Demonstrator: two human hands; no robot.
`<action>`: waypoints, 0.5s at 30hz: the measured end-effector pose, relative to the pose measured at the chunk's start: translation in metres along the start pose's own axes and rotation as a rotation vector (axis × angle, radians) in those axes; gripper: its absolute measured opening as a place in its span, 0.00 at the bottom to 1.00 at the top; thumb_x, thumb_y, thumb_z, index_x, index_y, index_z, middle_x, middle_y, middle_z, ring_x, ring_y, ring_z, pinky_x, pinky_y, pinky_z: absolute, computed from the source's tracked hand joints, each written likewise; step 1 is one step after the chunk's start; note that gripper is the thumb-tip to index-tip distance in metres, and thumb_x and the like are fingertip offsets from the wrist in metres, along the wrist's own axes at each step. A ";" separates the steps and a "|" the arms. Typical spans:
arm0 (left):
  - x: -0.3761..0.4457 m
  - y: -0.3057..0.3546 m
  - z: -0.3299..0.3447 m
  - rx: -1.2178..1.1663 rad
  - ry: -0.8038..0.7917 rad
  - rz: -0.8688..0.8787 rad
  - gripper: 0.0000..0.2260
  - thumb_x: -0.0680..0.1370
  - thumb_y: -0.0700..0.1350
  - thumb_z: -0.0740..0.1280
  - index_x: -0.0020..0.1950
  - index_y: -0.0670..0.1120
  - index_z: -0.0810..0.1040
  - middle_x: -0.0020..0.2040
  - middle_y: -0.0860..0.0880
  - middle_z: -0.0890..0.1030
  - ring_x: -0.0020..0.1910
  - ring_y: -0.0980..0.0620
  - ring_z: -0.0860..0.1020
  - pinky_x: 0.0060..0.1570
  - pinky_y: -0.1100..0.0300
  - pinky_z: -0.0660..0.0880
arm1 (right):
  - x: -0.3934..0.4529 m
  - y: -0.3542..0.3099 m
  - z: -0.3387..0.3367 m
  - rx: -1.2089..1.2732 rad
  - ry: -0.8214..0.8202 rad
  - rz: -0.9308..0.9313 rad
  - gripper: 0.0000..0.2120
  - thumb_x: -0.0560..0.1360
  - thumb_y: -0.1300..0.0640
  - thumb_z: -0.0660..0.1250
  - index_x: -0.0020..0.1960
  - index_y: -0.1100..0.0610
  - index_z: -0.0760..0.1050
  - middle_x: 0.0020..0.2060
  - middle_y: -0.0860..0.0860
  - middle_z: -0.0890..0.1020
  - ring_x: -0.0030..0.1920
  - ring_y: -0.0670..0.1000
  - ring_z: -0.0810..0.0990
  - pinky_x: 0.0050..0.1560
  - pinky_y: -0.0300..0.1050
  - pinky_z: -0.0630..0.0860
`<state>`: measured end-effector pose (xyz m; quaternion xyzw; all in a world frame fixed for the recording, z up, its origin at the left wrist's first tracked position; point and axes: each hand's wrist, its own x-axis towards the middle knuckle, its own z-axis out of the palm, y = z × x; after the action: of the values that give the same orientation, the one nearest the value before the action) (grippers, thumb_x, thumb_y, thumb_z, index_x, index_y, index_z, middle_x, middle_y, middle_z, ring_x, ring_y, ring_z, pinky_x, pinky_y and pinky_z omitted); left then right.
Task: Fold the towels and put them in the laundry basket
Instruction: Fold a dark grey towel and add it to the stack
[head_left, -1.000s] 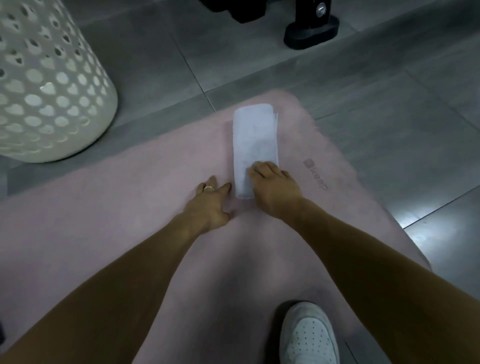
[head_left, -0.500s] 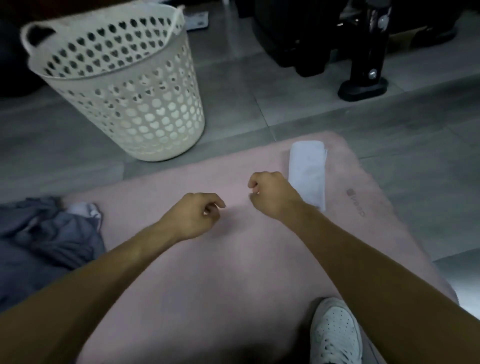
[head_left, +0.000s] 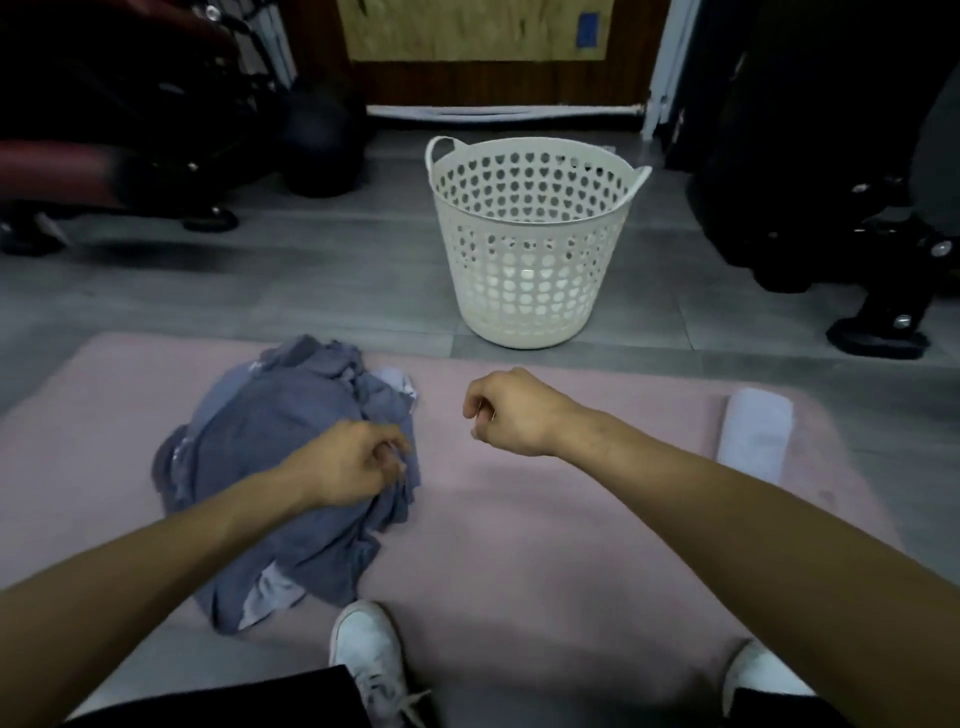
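Note:
A crumpled heap of grey-blue towels lies on the left half of the pink mat. My left hand is on the heap's right edge, fingers curled into the cloth. My right hand hovers over the bare mat to the right of the heap, fingers curled, holding nothing. A folded pale towel lies flat near the mat's right edge. The white perforated laundry basket stands upright on the floor just beyond the mat.
Grey tile floor surrounds the mat. Dark equipment with black feet stands at the right, a red and black frame at the back left. My white shoes rest on the mat's near edge.
The view swung left, from the folded towel to the heap and basket. Both hands left the folded towel; my left hand reached the heap and closed on the cloth.

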<state>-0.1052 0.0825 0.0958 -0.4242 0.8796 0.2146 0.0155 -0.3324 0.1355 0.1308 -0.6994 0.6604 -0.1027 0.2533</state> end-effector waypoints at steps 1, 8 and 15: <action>-0.009 -0.023 0.005 -0.006 0.002 -0.048 0.09 0.76 0.40 0.66 0.53 0.46 0.82 0.49 0.49 0.84 0.45 0.50 0.80 0.44 0.65 0.72 | 0.007 -0.012 0.012 0.016 -0.011 0.000 0.11 0.74 0.60 0.66 0.56 0.53 0.78 0.52 0.51 0.80 0.52 0.50 0.78 0.55 0.45 0.77; -0.013 -0.149 0.054 0.092 -0.086 -0.333 0.02 0.76 0.46 0.63 0.45 0.50 0.74 0.48 0.44 0.80 0.46 0.42 0.78 0.43 0.48 0.77 | 0.041 -0.036 0.100 0.235 0.002 0.106 0.08 0.74 0.62 0.64 0.46 0.53 0.79 0.48 0.51 0.82 0.47 0.50 0.80 0.49 0.40 0.77; 0.039 -0.168 0.104 0.405 0.113 -0.418 0.32 0.80 0.44 0.60 0.79 0.52 0.46 0.78 0.39 0.43 0.62 0.40 0.72 0.55 0.51 0.72 | 0.086 -0.024 0.126 0.244 0.008 0.177 0.07 0.74 0.63 0.65 0.47 0.56 0.81 0.42 0.49 0.82 0.43 0.49 0.80 0.43 0.37 0.76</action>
<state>-0.0200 0.0024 -0.0677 -0.5958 0.7975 0.0029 0.0948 -0.2417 0.0787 0.0192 -0.6021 0.7030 -0.1622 0.3420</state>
